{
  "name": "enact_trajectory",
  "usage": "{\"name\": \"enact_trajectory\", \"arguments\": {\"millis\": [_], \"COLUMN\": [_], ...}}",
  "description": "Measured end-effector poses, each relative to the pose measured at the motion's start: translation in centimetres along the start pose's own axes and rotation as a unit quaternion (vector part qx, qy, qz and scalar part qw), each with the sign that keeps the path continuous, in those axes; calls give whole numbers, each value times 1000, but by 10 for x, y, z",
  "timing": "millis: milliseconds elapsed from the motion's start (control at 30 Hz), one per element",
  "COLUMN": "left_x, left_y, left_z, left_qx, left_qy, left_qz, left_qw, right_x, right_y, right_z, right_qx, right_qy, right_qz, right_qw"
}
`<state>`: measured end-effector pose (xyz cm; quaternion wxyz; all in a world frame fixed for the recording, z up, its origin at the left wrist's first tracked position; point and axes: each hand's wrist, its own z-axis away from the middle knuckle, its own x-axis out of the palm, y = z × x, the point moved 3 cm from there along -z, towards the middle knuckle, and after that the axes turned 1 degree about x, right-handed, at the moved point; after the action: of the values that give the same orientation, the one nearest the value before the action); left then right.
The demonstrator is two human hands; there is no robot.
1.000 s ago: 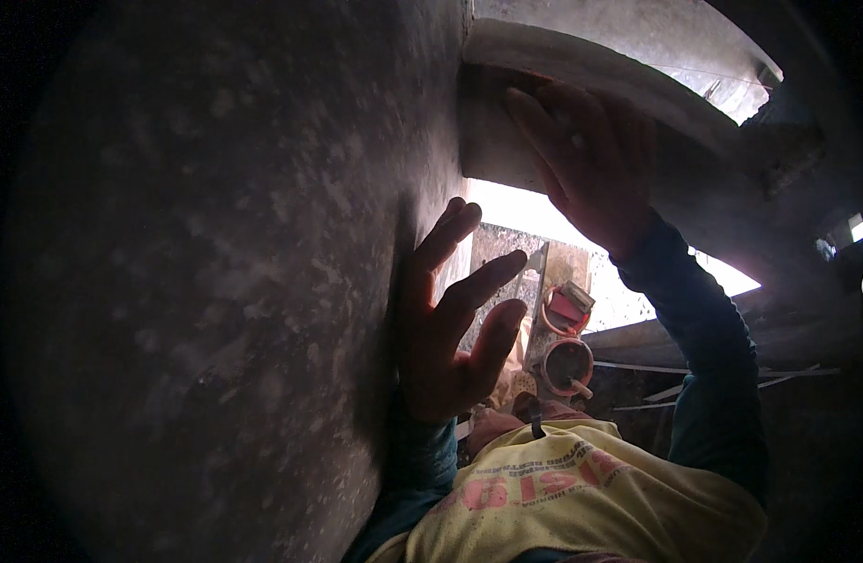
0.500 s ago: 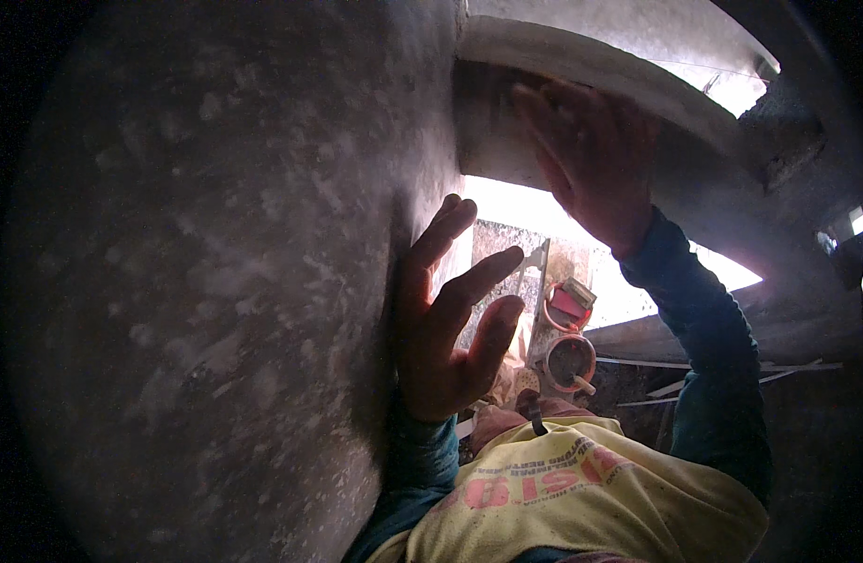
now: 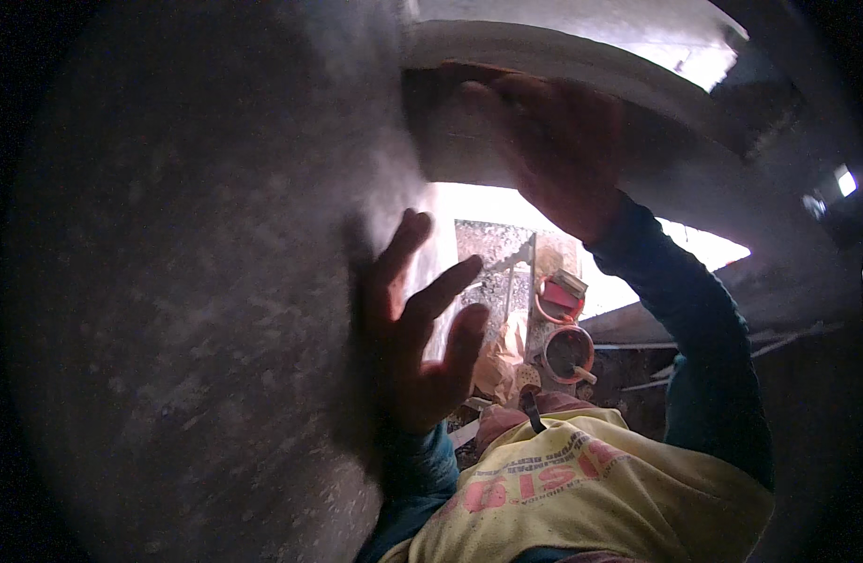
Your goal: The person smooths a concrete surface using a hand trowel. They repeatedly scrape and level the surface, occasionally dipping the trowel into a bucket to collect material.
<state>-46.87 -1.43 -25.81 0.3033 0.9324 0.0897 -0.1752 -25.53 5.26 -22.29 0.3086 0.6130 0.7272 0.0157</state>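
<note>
My left hand (image 3: 422, 328) rests beside the mottled grey plastered wall (image 3: 206, 310), its fingers spread and nothing held in them. Higher up and to the right, my right hand (image 3: 563, 159) reaches to the underside of a grey beam with a curved edge (image 3: 581, 49), close to the corner where it meets the wall. Shade and motion blur cover the fingers of that hand, so whether they grip anything is hidden.
Below stand an orange-rimmed bucket (image 3: 569, 355) with a handle sticking out and another orange container (image 3: 555, 298) with a pink item and a block on top. A crumpled brown bag (image 3: 499, 361) lies near them. Thin pale strips (image 3: 778, 343) lie at the right.
My right hand has slid left along the beam toward the wall corner. The view has shifted slightly, and my left hand stays spread at the wall, lower left than before.
</note>
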Motion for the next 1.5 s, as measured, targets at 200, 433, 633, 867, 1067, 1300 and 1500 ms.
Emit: {"name": "enact_trajectory", "arguments": {"millis": [200, 433, 633, 867, 1067, 1300, 1500], "left_x": [-6, 1, -1, 0, 1, 2, 2], "left_y": [-2, 3, 8, 11, 10, 7, 7], "left_z": [-8, 0, -4, -3, -2, 0, -3], "left_qx": [-21, 0, -2, -13, -30, -24, -11], "left_qy": [-2, -3, -2, 9, 1, 6, 10], "left_qz": [-7, -40, -60, -63, -69, -75, -65], "left_qw": [1000, 999, 998, 998, 997, 997, 998], "right_x": [21, -48, -88, -28, -60, -92, -57], "right_y": [-28, 32, 89, 40, 52, 117, 66], "right_z": [31, 66, 102, 107, 127, 158, 149], "right_qx": [34, 118, 199, 116, 176, 312, 176], "right_qy": [-95, 25, 85, 19, 53, 180, 15], "right_qz": [-103, -8, 73, 45, 21, 109, 104], "right_qw": [990, 993, 974, 992, 983, 927, 979]}}
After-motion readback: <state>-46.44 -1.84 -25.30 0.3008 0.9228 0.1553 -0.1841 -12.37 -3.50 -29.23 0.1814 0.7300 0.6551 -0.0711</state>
